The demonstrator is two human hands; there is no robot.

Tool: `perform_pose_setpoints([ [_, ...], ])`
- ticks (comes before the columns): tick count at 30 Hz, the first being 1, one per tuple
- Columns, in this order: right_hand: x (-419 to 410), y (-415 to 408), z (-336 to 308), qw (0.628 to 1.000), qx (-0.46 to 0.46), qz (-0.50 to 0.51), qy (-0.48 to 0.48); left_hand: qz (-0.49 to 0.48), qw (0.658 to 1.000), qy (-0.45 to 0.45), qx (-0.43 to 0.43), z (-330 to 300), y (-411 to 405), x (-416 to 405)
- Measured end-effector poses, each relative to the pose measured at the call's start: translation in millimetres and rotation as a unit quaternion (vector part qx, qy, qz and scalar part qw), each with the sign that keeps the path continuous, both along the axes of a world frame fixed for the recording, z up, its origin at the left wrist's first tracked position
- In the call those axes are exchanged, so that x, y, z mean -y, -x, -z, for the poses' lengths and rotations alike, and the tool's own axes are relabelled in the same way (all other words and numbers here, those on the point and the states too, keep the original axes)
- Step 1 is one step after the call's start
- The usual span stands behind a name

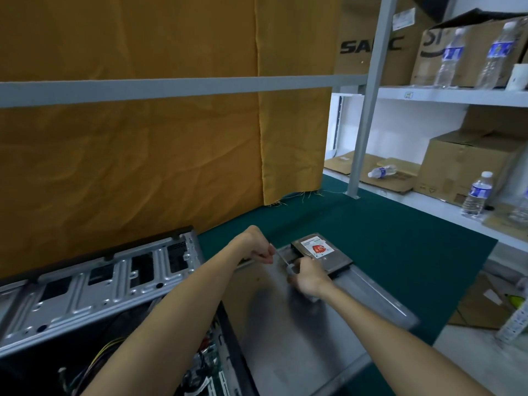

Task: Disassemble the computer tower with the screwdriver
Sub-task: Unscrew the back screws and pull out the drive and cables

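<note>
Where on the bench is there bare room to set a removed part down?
Bare green mat lies between the hard drive, the orange cloth and the shelf. Crowded: the grey panel under both hands, and the tower.

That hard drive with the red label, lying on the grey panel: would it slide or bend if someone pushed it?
The hard drive looks like a rigid metal block, so it probably won't bend. It lies flat on the smooth side panel, so a push would likely slide it, not tip it. Probably heavy for its size.
</note>
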State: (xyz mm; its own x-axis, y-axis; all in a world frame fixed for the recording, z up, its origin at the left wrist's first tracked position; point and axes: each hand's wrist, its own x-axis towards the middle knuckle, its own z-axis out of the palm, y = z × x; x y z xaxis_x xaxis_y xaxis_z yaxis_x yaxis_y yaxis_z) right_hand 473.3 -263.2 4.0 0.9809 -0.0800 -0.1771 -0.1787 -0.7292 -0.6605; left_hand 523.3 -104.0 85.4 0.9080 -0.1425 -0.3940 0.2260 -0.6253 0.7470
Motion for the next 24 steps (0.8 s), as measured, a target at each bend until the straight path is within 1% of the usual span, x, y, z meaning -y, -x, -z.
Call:
perform_pose_setpoints([
  [5,5.8,-13.5,14.5,1.0,0.019,0.01,0.006,0.023,0.997,-0.069,0.016,9.8,-40.6,10.0],
  [7,4.5,-15.8,17.1,0.999,0.025,0.012,0.035,0.018,0.995,-0.099,-0.001,14.4,-51.2,10.5],
  [9,2.5,-18.7,18.8,0.997,0.034,0.002,0.063,0.036,0.99,-0.137,0.006,19.8,-60.8,8.2],
  [13,3.5,-24.5,20.7,0.997,0.039,-0.002,0.073,0.122,0.965,-0.22,0.08,24.8,-71.2,3.5],
  [15,4.8,-27.0,22.3,0.996,0.041,0.001,0.075,0.167,0.949,-0.249,0.101,29.0,-74.8,4.4],
  [17,5.9,-30.0,25.0,0.996,0.041,0.008,0.073,0.191,0.935,-0.275,0.116,34.2,-76.5,7.6],
  [19,5.9,-31.3,26.7,0.996,0.04,0.011,0.079,0.202,0.928,-0.287,0.126,40.0,-77.3,9.9],
  [24,4.6,-32.6,27.4,0.995,0.037,0.005,0.087,0.201,0.925,-0.283,0.153,44.6,-79.2,11.9],
])
